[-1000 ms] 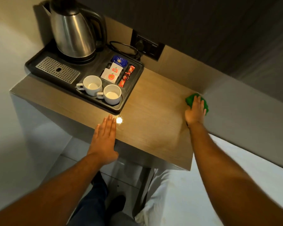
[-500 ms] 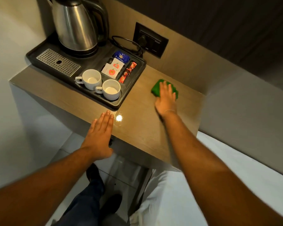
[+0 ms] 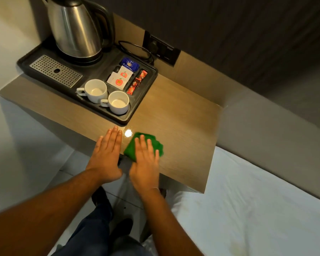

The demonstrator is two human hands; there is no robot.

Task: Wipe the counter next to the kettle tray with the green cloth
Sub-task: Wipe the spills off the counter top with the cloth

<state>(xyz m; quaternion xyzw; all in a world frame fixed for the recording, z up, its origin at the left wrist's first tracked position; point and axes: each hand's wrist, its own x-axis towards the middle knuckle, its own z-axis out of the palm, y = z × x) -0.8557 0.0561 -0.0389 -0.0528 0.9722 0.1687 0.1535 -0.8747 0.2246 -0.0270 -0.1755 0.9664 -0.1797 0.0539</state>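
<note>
The green cloth (image 3: pixel 135 145) lies bunched on the wooden counter (image 3: pixel 181 126) at its near edge, just right of the black kettle tray (image 3: pixel 146 89). My right hand (image 3: pixel 145 163) presses flat on top of the cloth, fingers spread, covering its near half. Beside it, my left hand (image 3: pixel 106 157) rests flat on the counter's front edge, fingers together, holding nothing. A bright light spot shines on the wood between the two hands.
The tray holds a steel kettle (image 3: pixel 76 28), two white cups (image 3: pixel 107 98), sachets (image 3: pixel 127 76) and a perforated drip grille (image 3: pixel 55 71). A wall socket (image 3: pixel 161 49) with a cord sits behind. A white bed (image 3: pixel 257 209) lies to the right, below the counter.
My right hand has dragged the cloth from the far right corner across the counter to the near edge beside my left hand. The left hand has stayed put.
</note>
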